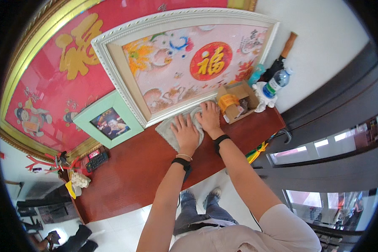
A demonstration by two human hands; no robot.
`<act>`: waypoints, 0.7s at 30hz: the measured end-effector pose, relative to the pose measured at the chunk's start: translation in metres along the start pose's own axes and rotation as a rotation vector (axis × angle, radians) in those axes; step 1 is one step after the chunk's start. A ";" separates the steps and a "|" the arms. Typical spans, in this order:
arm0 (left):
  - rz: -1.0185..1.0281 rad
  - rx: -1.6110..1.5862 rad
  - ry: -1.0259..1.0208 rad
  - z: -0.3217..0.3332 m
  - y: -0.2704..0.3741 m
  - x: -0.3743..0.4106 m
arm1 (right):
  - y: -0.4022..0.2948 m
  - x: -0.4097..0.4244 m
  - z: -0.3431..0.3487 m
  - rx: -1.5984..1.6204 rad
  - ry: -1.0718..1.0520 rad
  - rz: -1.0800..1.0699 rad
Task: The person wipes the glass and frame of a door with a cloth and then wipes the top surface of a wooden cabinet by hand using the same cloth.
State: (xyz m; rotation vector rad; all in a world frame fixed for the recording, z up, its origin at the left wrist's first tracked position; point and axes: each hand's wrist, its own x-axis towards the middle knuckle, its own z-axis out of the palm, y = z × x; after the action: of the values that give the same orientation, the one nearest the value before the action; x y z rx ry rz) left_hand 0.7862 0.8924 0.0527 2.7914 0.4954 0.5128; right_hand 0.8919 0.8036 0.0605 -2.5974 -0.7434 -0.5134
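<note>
A grey cloth (167, 129) lies on the reddish-brown wooden tabletop (129, 176), against the lower edge of a white-framed picture (167, 82). My left hand (186, 134) rests flat on the cloth, palm down with fingers spread. Just to its right, my right hand (209, 117) presses on the cloth's far right part, fingertips close to the frame. Both hands have their fingers apart, and neither clasps the cloth. Beside my right hand stands an open cardboard box (234, 87) with an orange packet (229, 100) in it.
Right of the box are a white figurine (262, 100), a clear plastic bottle (276, 82), a turquoise bottle (257, 73) and an umbrella (289, 45). A green photo frame (126, 102) leans left of the picture. Farther left lies a remote control (96, 162). A person (48, 241) appears lower left.
</note>
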 end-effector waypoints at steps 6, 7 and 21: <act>0.005 -0.017 0.002 0.000 0.006 -0.005 | -0.002 -0.036 -0.004 -0.078 0.106 0.018; 0.030 -0.013 -0.011 -0.002 0.005 -0.009 | -0.005 -0.045 -0.007 -0.108 0.132 0.028; 0.053 0.015 -0.029 -0.036 0.013 -0.130 | -0.018 -0.152 -0.068 0.007 -0.085 -0.035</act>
State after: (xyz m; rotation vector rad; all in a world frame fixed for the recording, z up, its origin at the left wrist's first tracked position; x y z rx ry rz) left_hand 0.6612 0.8390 0.0506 2.8290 0.4216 0.4803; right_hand 0.7450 0.7228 0.0558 -2.6175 -0.8183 -0.4120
